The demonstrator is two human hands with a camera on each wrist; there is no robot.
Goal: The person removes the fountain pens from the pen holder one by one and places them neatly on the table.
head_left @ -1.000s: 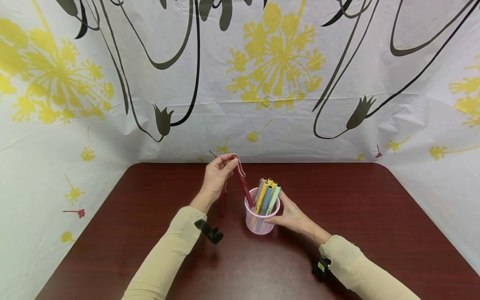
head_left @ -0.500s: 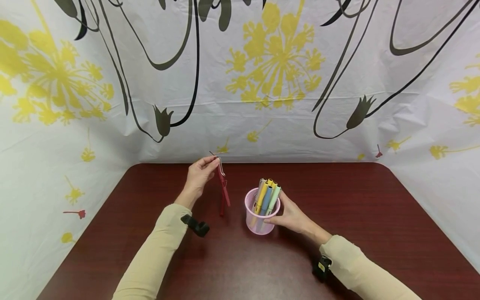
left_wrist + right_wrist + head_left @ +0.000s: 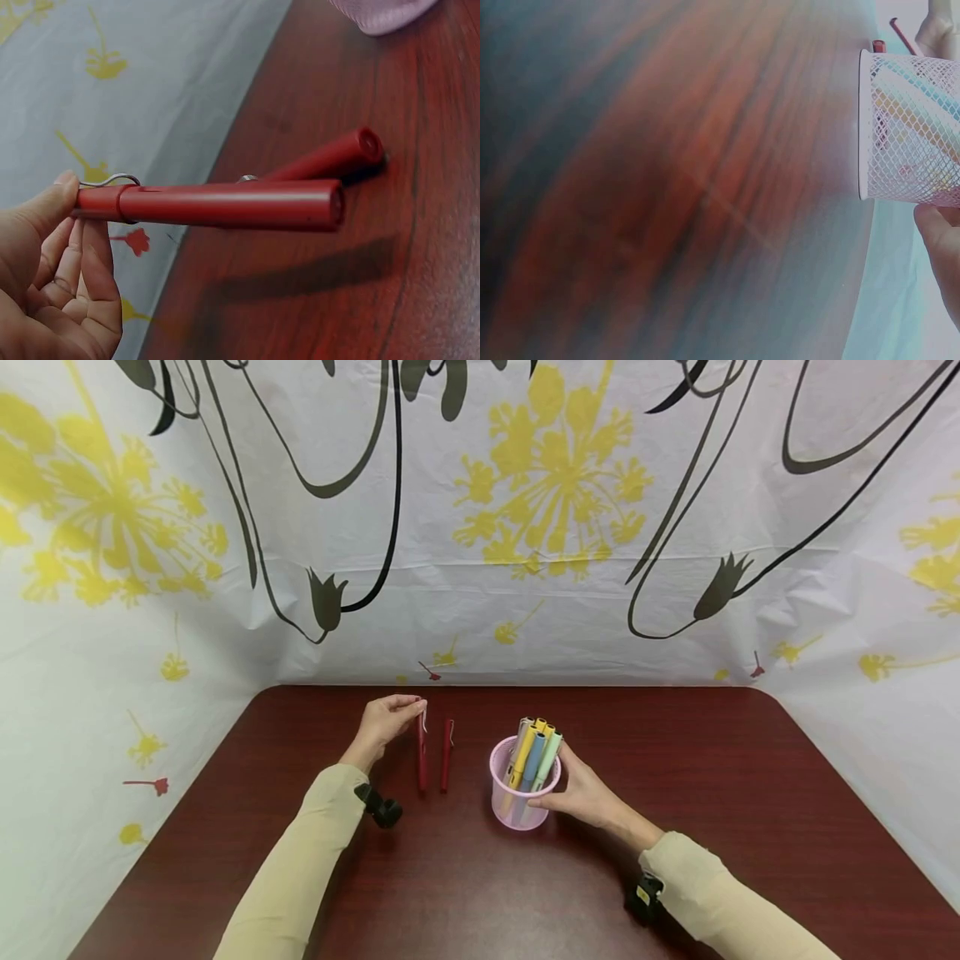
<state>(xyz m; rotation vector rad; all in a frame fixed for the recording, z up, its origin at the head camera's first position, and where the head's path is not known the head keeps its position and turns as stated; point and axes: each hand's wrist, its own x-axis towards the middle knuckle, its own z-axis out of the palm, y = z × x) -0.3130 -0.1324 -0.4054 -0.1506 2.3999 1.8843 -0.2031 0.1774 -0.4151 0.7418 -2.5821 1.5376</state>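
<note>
My left hand (image 3: 385,720) pinches a red pen (image 3: 225,205) by its clip end, between thumb and fingers. The pen's other end points down toward the table, and its shadow falls on the wood in the left wrist view. A second red pen (image 3: 447,756) lies on the table just to the right of the held one. With my right hand (image 3: 585,791) I grip the pink mesh pen cup (image 3: 517,810) around its right side, thumb at the front. Several pens (image 3: 534,758) in yellow, blue, pale green and grey stand in the cup, leaning to the right.
The dark red-brown wooden table (image 3: 480,893) carries the cup near its middle. A white patterned cloth (image 3: 420,527) hangs behind the table's far edge and along both sides.
My left hand has lifted the red pen out of the cup and carried it left, past the pen lying there, then lowered it. My right hand has stayed on the cup.
</note>
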